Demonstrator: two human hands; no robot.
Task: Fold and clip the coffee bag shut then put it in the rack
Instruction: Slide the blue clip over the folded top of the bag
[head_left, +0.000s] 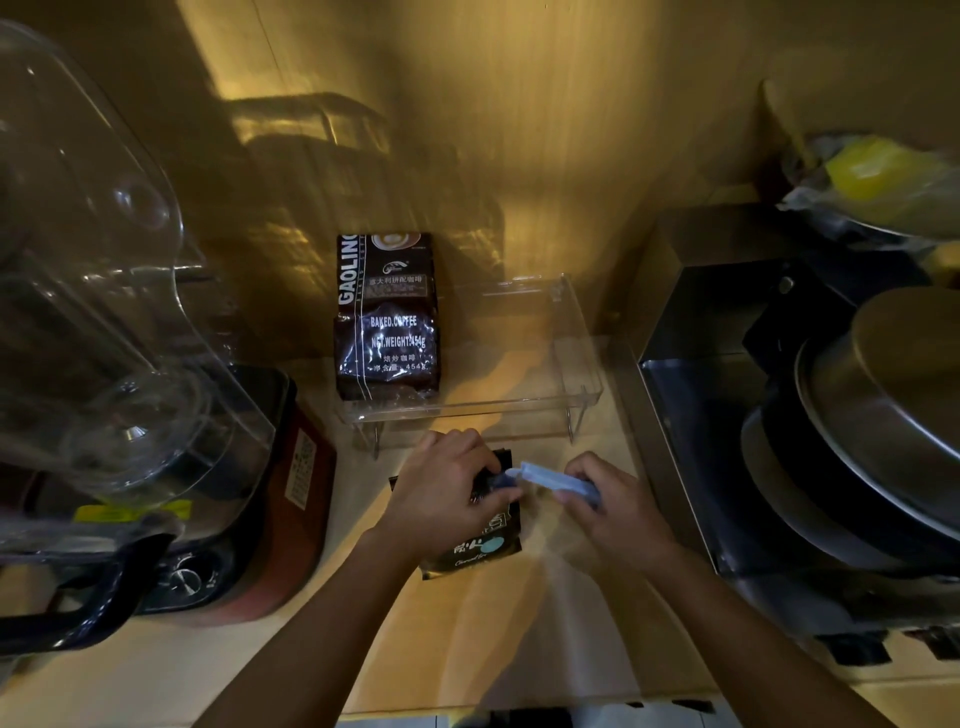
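A small black coffee bag (480, 552) lies flat on the wooden counter just in front of the rack. My left hand (445, 492) presses down on its upper, folded part and covers most of it. My right hand (612, 506) grips a pale blue clip (545, 477) whose far end reaches the bag's top by my left fingers. The clear acrylic rack (582, 364) stands behind, with a larger dark brown coffee bag (387, 317) upright in its left side.
A blender with a clear cover (104, 291) on a red base (291, 499) fills the left. A steel appliance (727, 374) with a round metal lid (893, 395) stands at the right. Bagged yellow items (878, 171) sit above it.
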